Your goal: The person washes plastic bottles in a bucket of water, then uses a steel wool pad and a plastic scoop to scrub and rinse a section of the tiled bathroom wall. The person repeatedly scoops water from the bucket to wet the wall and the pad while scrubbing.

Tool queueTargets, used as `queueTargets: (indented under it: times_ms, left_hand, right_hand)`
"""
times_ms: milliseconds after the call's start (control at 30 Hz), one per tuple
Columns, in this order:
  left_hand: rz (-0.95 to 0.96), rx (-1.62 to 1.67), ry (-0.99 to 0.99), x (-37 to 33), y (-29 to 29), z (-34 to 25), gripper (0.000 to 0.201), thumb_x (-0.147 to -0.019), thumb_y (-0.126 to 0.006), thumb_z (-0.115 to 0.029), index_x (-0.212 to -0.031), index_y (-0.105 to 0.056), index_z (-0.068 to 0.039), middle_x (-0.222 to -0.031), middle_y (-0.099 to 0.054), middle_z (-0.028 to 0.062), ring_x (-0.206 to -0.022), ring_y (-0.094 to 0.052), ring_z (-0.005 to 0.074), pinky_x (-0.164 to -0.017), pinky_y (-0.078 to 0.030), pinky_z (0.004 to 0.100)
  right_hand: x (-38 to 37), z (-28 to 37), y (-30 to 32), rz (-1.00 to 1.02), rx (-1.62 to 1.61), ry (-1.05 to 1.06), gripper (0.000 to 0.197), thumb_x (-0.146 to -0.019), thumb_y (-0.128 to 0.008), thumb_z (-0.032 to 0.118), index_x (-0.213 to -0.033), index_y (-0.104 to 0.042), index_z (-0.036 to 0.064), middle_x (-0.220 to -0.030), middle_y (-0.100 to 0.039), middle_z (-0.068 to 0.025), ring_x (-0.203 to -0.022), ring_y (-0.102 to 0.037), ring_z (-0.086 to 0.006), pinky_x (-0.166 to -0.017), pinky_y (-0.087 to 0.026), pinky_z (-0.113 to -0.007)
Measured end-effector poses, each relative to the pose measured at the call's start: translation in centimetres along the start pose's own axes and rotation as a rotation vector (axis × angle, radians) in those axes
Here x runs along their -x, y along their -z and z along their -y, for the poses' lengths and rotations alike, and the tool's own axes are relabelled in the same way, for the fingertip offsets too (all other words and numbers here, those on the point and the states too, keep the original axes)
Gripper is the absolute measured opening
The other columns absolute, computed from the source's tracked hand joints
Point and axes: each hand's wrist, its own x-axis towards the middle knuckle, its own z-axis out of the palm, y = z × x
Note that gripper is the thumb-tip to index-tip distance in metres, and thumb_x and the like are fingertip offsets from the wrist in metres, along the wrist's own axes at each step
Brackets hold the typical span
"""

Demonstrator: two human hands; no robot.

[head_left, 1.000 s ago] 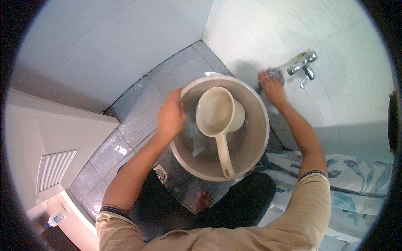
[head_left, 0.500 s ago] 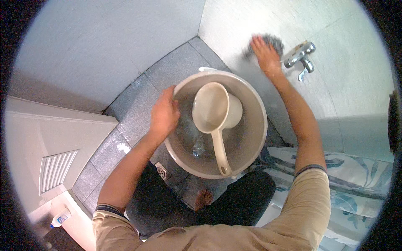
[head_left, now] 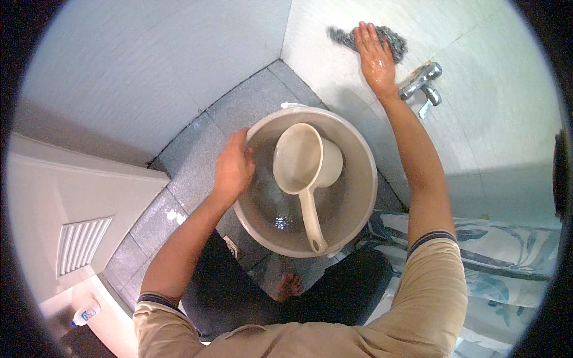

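In front of me on the floor stands a large beige bucket (head_left: 362, 209). My left hand (head_left: 234, 166) grips its left rim, fingers over the edge. A cream dipper (head_left: 332, 164) lies tilted inside the bucket, its handle resting against the near wall; water glints at the bottom. At the upper right my right hand (head_left: 377, 67), wet on its back, presses a mottled grey cloth (head_left: 394, 45) to the pale wall. Its fingers are stretched flat over the cloth, which sticks out on both sides.
A chrome tap (head_left: 425, 80) juts from the wall just right of my right wrist. Patterned fabric (head_left: 501, 244) hangs at the right. On the left are a door with a vent (head_left: 85, 244) and a white bottle (head_left: 87, 311). A drain (head_left: 231, 246) lies in the tiled floor.
My right hand has slid the grey cloth upward along the wall, away from me. My left hand keeps its grip on the bucket rim.
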Motion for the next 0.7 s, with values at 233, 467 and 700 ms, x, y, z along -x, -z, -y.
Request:
queueTargets:
  times_ms: [233, 467, 700]
  left_hand:
    - [0.008, -0.045, 0.006, -0.4, 0.3, -0.2, 0.037, -0.084, -0.052, -0.002, -0.121, -0.05, -0.001, -0.114, -0.056, 0.0227, -0.102, -0.057, 0.0429, -0.087, -0.046, 0.0493]
    - [-0.003, -0.024, -0.034, 0.1, 0.1, 0.1, 0.04, -0.084, -0.052, -0.001, -0.124, -0.048, -0.003, -0.114, -0.056, 0.0229, -0.103, -0.057, 0.0428, -0.087, -0.046, 0.0494]
    - [0.025, -0.039, 0.008, -0.3, 0.3, 0.0, 0.041, -0.085, -0.054, -0.002, -0.125, -0.048, -0.004, -0.112, -0.057, 0.0232, -0.101, -0.057, 0.0442, -0.085, -0.047, 0.0515]
  right_hand:
    - [6.5, 0.5, 4.2, 0.256, 0.109, 0.067, 0.057, -0.091, -0.041, 0.005, -0.147, -0.031, 0.0069, -0.155, -0.027, -0.0086, -0.143, -0.026, -0.0234, -0.107, -0.037, -0.046]
    - [-2.9, 2.0, -5.6, -0.031, 0.028, -0.019, 0.055, -0.089, -0.041, 0.004, -0.144, -0.039, 0.0082, -0.151, -0.037, -0.0082, -0.139, -0.035, -0.0225, -0.109, -0.034, -0.043]
    - [14.5, 7.0, -6.1, 0.659, -0.339, 0.187, 0.051, -0.087, -0.049, 0.018, -0.135, -0.047, 0.0037, -0.145, -0.044, -0.0085, -0.13, -0.045, -0.0258, -0.108, -0.038, -0.039]
